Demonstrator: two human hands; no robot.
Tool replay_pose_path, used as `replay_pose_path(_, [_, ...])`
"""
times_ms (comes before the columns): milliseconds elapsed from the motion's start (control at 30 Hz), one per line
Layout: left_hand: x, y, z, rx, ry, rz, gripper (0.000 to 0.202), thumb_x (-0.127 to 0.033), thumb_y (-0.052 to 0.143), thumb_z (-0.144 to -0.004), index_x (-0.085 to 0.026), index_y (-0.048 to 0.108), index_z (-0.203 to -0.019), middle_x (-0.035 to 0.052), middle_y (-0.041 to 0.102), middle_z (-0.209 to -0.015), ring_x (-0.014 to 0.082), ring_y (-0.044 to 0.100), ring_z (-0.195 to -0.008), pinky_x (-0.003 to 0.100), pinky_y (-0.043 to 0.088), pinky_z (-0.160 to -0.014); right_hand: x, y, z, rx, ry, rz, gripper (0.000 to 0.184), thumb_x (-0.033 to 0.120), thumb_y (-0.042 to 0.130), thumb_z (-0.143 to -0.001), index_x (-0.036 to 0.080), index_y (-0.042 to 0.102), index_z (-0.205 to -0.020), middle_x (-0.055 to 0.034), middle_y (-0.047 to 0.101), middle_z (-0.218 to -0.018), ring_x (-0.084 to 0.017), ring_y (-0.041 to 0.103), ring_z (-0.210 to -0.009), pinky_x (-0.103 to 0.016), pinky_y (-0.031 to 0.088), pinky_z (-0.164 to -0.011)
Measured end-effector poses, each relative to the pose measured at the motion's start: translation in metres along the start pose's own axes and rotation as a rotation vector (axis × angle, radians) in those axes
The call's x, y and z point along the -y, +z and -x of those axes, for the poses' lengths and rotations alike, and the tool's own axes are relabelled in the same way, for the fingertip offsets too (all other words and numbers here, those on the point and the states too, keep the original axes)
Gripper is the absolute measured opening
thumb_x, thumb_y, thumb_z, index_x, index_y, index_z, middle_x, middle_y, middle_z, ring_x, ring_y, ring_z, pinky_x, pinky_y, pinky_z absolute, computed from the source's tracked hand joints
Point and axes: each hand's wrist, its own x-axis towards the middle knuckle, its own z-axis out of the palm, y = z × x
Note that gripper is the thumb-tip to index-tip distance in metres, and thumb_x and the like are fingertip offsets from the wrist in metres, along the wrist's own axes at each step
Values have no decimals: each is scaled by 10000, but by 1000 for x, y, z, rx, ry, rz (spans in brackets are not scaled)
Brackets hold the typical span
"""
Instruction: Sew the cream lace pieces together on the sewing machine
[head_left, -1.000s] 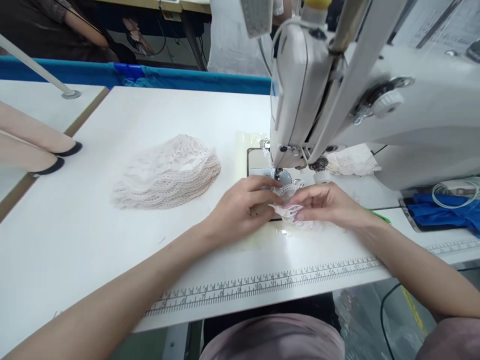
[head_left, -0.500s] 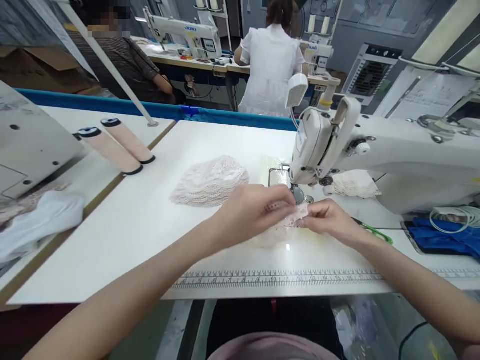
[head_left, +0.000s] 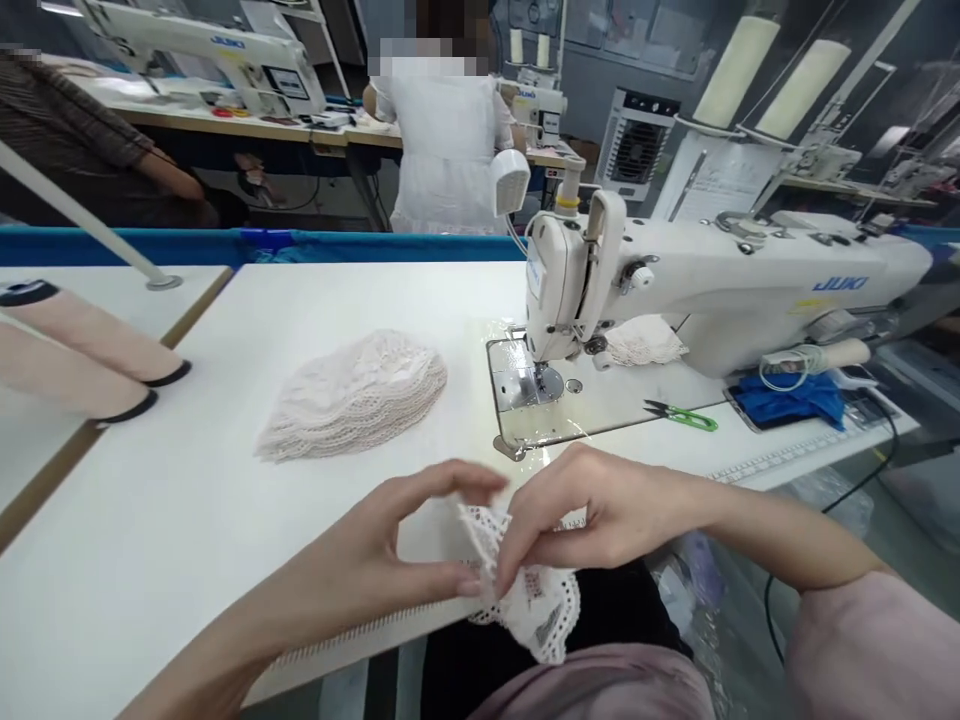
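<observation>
My left hand [head_left: 390, 555] and my right hand [head_left: 592, 510] both pinch a small white lace piece [head_left: 529, 595] at the near edge of the white table [head_left: 150, 520], over my lap. The lace hangs down below my fingers. A stack of pale lace pieces [head_left: 352, 395] lies on the table beyond my left hand. The white sewing machine [head_left: 705, 280] stands behind my right hand, its needle plate [head_left: 525, 390] bare.
Green thread snips [head_left: 682, 415] and a blue cloth [head_left: 787, 395] lie by the machine base, more lace [head_left: 645, 345] under its arm. Two pink thread cones [head_left: 82, 350] lie on the left table. Two people sit at machines behind a blue divider [head_left: 262, 245].
My hands have drawn the lace piece back from the machine's needle to the table's near edge. The camera has tilted up and away from the machine.
</observation>
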Motion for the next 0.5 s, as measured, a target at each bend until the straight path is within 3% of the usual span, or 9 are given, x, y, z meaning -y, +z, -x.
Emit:
replay_pose_path(67, [13, -2, 9, 43, -67, 120, 149, -372, 659, -824, -274, 673, -935, 22, 726, -951, 216, 687, -898, 290, 570, -744, 4, 0, -5, 11, -15, 6, 237, 99, 489, -913, 155, 701, -1003, -35, 732, -1026, -93, 669, -898, -189, 516, -813])
replay_pose_path(100, [18, -2, 16, 46, -98, 186, 108, -359, 619, -849, -260, 662, -851, 9, 716, -859, 194, 687, -818, 271, 565, -696, 5, 0, -7, -7, -15, 9, 241, 90, 489, -914, 156, 694, -1021, -38, 726, -1055, -95, 665, -940, -189, 511, -837])
replay_pose_path(233, [30, -11, 42, -169, -224, 315, 228, -386, 517, -906, -225, 576, -757, 0, 648, -721, 157, 639, -664, 253, 536, -587, -2, 4, -24, -138, -35, 78, 315, 37, 507, -889, 157, 654, -1141, -53, 697, -1134, -109, 636, -1045, -219, 504, -887])
replay_pose_path(367, [42, -50, 35, -514, -277, 99, 266, -433, 538, -914, -209, 578, -776, -31, 590, -668, 115, 545, -613, 224, 453, -507, -23, -3, -64, -350, -82, 108, 399, 80, 531, -878, 189, 593, -1258, -60, 658, -1196, -118, 641, -925, -229, 543, -726])
replay_pose_path(433, [54, -77, 18, -619, -309, -133, 331, -474, 454, -950, -187, 605, -886, -49, 603, -743, 90, 545, -670, 204, 429, -532, -35, -13, -93, -425, -67, 34, 440, 91, 501, -879, 217, 564, -1295, -65, 585, -1321, -112, 634, -882, -227, 552, -674])
replay_pose_path(500, [69, -99, 0, -616, -339, -197, 398, -499, 423, -953, -147, 607, -973, -66, 606, -777, 68, 545, -688, 187, 420, -552, -46, -24, -122, -444, 12, -50, 462, 65, 494, -856, 193, 566, -1294, -88, 514, -1406, -111, 637, -845, -258, 566, -715])
